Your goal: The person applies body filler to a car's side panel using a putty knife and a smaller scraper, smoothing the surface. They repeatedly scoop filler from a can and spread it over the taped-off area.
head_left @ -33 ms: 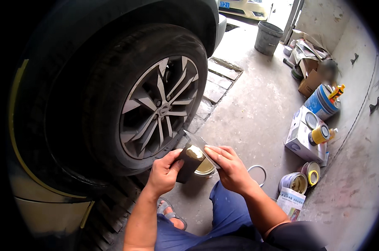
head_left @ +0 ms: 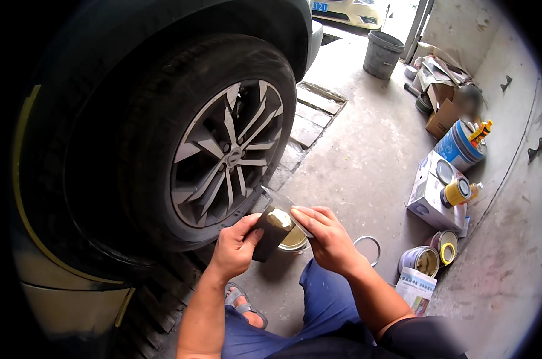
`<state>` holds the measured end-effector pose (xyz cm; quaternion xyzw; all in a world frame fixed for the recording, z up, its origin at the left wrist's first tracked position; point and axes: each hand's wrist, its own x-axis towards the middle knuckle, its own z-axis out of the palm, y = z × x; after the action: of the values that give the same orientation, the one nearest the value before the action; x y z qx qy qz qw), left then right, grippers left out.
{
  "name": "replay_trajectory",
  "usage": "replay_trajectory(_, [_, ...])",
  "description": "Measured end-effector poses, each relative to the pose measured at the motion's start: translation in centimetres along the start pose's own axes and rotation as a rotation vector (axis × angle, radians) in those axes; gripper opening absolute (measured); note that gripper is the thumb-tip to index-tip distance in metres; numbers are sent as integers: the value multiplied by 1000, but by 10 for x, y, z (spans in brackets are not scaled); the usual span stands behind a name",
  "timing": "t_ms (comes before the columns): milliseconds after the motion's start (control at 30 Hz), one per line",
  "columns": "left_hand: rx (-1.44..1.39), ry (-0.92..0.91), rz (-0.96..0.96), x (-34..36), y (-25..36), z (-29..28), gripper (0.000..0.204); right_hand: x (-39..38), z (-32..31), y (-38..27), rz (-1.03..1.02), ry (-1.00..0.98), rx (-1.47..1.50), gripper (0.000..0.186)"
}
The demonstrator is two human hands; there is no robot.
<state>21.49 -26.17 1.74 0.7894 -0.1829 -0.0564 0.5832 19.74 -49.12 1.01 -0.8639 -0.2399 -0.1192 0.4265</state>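
Observation:
My left hand [head_left: 232, 246] is closed on a dark flat mixing board [head_left: 269, 240], thumb on its upper face. A lump of cream-coloured putty [head_left: 278, 218] sits near the board's far end. My right hand [head_left: 326, 236] grips a thin, wide putty scraper [head_left: 278, 198], fingers laid along it. The scraper is tilted beside the putty, against or very close to the board's right edge; contact is hard to tell. Below the board, partly hidden by it, stands an open can [head_left: 293, 240] with yellowish contents.
A car wheel [head_left: 234, 157] rises close on my left, under a wheel arch edged with yellow tape [head_left: 23, 152]. Along the right wall are opened tins [head_left: 419, 261], a white box [head_left: 425, 182], a blue pail [head_left: 459, 146] and cardboard [head_left: 443, 118]. A metal ring [head_left: 375, 251] lies on the floor.

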Motion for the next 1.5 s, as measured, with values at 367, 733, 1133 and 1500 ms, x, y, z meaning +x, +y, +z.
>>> replay_trajectory(367, [-922,329,-15,10,-25,6,36,-4,0,37,461,289,968,29])
replay_trajectory(733, [-902,531,-123,10,-23,30,26,-17,25,2,123,158,580,39])
replay_trajectory(1133, [-657,547,4,13,-10,35,23,-10,30,-2,110,172,619,38])
replay_trajectory(1500, [-679,422,63,13,-9,27,27,-6,26,-2,120,186,518,38])
